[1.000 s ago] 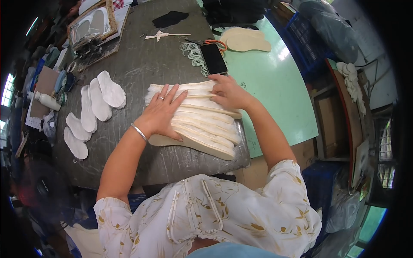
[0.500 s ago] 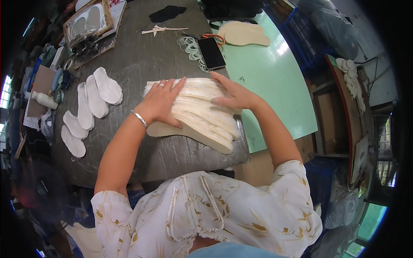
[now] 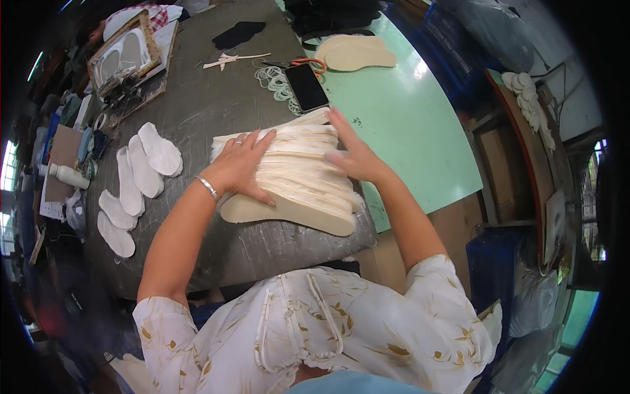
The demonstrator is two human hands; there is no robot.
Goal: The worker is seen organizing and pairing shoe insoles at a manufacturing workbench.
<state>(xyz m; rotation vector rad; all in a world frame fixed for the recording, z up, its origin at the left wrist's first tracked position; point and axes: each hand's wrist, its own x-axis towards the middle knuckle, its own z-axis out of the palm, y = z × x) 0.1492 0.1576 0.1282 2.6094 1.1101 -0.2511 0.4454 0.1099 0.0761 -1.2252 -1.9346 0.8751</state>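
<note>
A row of cream insoles (image 3: 305, 172) with fluffy white edges leans together on the dark table, packed side by side. The nearest insole (image 3: 289, 214) shows its flat, smooth face. Across the left end of the row lies my left hand (image 3: 241, 164), fingers spread, its thumb on the near insoles. At the far right end, my right hand (image 3: 357, 154) is open, fingers stretched and apart, touching or very close to the insoles' ends. Several white insoles (image 3: 147, 163) lie fanned out to the left.
Beyond the row are a black phone (image 3: 306, 88), pale looped cord (image 3: 278, 84) and orange-handled scissors (image 3: 318, 65). Cream insoles (image 3: 359, 52) lie on a green board (image 3: 420, 144) at right. A wood-edged frame (image 3: 152, 44) stands far left, near another person's checked sleeve (image 3: 157, 16).
My right hand has turned more upright at the row's right end. The far insoles now fan out more, and the nearest shows more of its face. The whole view has shifted slightly.
</note>
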